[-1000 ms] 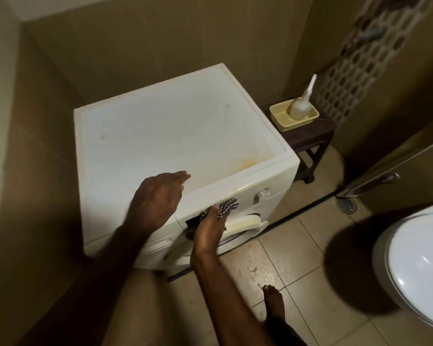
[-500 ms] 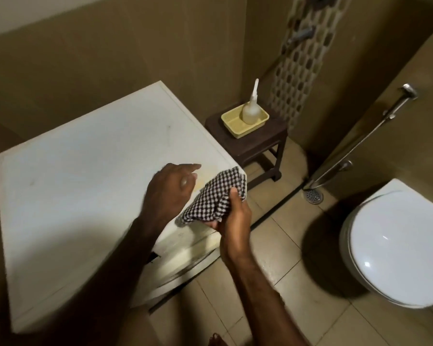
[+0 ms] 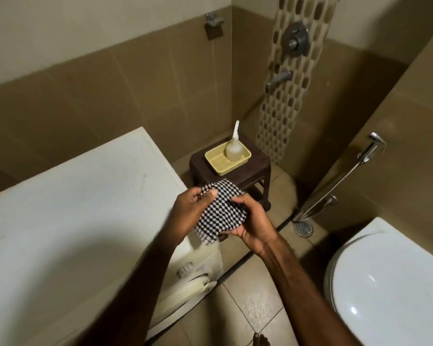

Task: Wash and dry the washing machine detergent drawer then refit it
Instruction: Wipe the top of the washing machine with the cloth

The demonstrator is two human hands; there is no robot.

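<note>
Cloth: a black-and-white checked cloth (image 3: pixel 220 212) is held in both hands above the front right corner of the white washing machine (image 3: pixel 73 208).
Left hand (image 3: pixel 189 211): thumb and fingers pinch the cloth's upper left edge.
Right hand (image 3: pixel 251 224): fingers curl under the cloth, thumb on top.
Detergent drawer: cannot tell where it is.
Beyond: a squeeze bottle (image 3: pixel 233 148) stands in a yellow tray (image 3: pixel 219 162) on a dark stool (image 3: pixel 256 173); a toilet (image 3: pixel 385 283) is at right.

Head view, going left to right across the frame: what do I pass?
White washing machine top → black-and-white checked cloth held in both hands → steel floor drain → white toilet lid.
</note>
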